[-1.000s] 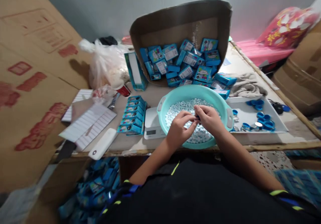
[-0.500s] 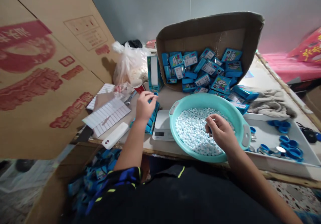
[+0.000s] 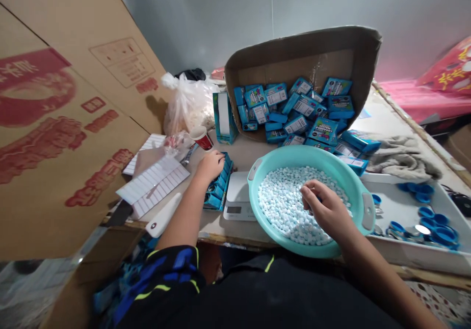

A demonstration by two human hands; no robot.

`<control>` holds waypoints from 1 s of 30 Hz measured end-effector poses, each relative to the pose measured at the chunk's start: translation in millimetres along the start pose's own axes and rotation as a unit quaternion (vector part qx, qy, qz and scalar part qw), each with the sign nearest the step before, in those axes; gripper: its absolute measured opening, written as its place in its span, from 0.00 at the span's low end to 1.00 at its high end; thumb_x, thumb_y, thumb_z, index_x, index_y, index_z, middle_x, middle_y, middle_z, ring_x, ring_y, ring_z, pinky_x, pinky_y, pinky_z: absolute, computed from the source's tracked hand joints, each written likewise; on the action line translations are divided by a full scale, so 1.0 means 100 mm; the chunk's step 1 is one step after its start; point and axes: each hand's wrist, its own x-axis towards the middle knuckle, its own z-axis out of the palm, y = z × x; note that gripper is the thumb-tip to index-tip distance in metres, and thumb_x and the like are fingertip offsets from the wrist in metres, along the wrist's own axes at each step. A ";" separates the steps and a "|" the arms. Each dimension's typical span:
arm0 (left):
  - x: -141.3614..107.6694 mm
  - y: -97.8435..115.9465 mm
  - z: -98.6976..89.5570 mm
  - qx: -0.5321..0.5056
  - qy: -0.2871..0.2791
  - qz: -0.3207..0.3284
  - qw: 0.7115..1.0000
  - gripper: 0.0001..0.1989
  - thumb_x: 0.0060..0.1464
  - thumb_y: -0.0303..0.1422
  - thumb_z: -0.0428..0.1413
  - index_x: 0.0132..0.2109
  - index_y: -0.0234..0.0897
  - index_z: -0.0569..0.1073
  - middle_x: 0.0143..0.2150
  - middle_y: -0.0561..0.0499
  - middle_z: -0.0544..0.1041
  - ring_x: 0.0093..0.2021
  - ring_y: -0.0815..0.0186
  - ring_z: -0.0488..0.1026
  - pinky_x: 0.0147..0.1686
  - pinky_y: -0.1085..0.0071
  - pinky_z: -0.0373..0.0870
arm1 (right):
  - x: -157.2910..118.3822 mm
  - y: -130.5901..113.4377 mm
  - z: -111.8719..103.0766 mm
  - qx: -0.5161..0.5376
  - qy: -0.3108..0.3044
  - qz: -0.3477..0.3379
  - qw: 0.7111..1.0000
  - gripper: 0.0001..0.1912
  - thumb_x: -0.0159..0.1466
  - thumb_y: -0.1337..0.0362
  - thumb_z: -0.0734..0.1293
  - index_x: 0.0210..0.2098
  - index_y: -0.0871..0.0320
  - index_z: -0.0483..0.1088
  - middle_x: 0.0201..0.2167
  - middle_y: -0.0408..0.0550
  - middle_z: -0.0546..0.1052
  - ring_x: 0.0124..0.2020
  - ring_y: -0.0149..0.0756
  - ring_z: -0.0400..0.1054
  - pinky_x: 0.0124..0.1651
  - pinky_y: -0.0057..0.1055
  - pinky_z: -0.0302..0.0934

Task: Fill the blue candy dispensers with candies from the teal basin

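My left hand rests at the far end of a blue display box, its fingers bent down over the box; what they hold, if anything, is hidden. Over a turquoise basin full of small pale candies hangs my right hand. Its fingers are closed, and a small dark thing shows between them, too small to name. Between display box and basin lies a white scale, partly under the basin's left handle.
A carton of blue packets lies behind the basin. On the right are a white tray with blue rings and a grey cloth. A paper cup, plastic bag and large cardboard box stand left.
My left hand has come down onto the far end of the display box, its fingers lower than before. My right hand stays over the basin, nearly unchanged. The view has shifted slightly.
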 end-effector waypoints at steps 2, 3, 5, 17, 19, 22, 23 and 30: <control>-0.01 -0.04 0.02 -0.009 -0.001 -0.006 1.000 0.20 0.65 0.34 0.49 0.53 0.36 0.83 0.58 0.40 0.80 0.59 0.51 0.76 0.66 0.52 0.68 | 0.00 -0.01 0.00 -0.009 -0.006 0.001 1.000 0.22 0.73 0.42 0.61 0.37 0.55 0.68 0.25 0.42 0.70 0.26 0.34 0.64 0.31 0.32 0.59; -0.02 -0.06 0.03 -0.016 -0.001 -0.009 1.000 0.20 0.65 0.34 0.49 0.53 0.36 0.83 0.58 0.40 0.80 0.60 0.50 0.75 0.67 0.50 0.67 | 0.00 0.00 -0.01 -0.012 -0.009 0.002 1.000 0.22 0.73 0.42 0.61 0.38 0.55 0.68 0.25 0.42 0.71 0.26 0.34 0.64 0.32 0.32 0.59; -0.03 -0.09 0.04 -0.034 0.000 -0.014 0.999 0.19 0.66 0.33 0.50 0.54 0.37 0.83 0.59 0.40 0.79 0.61 0.49 0.74 0.67 0.48 0.66 | -0.01 0.01 -0.01 -0.020 -0.013 0.002 1.000 0.22 0.74 0.42 0.61 0.37 0.55 0.68 0.25 0.43 0.71 0.26 0.34 0.64 0.32 0.32 0.59; -0.78 1.29 -0.10 -0.204 0.140 0.101 0.964 0.11 0.66 0.32 0.58 0.54 0.44 0.79 0.51 0.45 0.83 0.53 0.59 0.79 0.60 0.58 0.74 | -0.10 0.08 0.02 0.029 -0.031 0.034 0.999 0.27 0.72 0.37 0.60 0.51 0.54 0.67 0.23 0.40 0.68 0.21 0.34 0.61 0.24 0.31 0.59; -0.97 1.68 -0.02 -0.299 0.107 0.214 0.924 0.16 0.66 0.36 0.60 0.59 0.42 0.78 0.49 0.46 0.83 0.49 0.62 0.80 0.55 0.64 0.77 | -0.13 0.03 0.04 0.032 -0.038 0.040 0.998 0.30 0.73 0.37 0.58 0.57 0.55 0.66 0.23 0.41 0.68 0.21 0.36 0.61 0.24 0.32 0.60; -1.11 2.03 0.21 -0.371 0.004 0.329 0.869 0.16 0.66 0.38 0.60 0.56 0.34 0.80 0.50 0.40 0.81 0.51 0.60 0.80 0.55 0.66 0.77 | -0.17 0.05 0.03 0.000 -0.036 0.035 0.999 0.36 0.72 0.35 0.56 0.65 0.54 0.64 0.31 0.49 0.76 0.27 0.42 0.69 0.28 0.35 0.66; -1.13 2.09 0.30 -0.369 -0.021 0.335 0.867 0.16 0.65 0.39 0.61 0.54 0.33 0.81 0.49 0.40 0.81 0.49 0.60 0.80 0.53 0.67 0.77 | -0.17 0.08 0.01 -0.023 -0.031 0.025 0.999 0.37 0.71 0.34 0.56 0.66 0.53 0.64 0.38 0.54 0.79 0.33 0.46 0.73 0.32 0.37 0.68; -1.16 2.20 0.63 -0.287 -0.015 0.317 0.904 0.14 0.57 0.43 0.68 0.42 0.36 0.83 0.54 0.43 0.80 0.42 0.64 0.82 0.45 0.72 0.81 | -0.03 0.45 -0.08 -0.091 -0.032 -0.024 0.995 0.37 0.71 0.34 0.55 0.67 0.51 0.63 0.64 0.60 0.72 0.66 0.59 0.67 0.56 0.48 0.71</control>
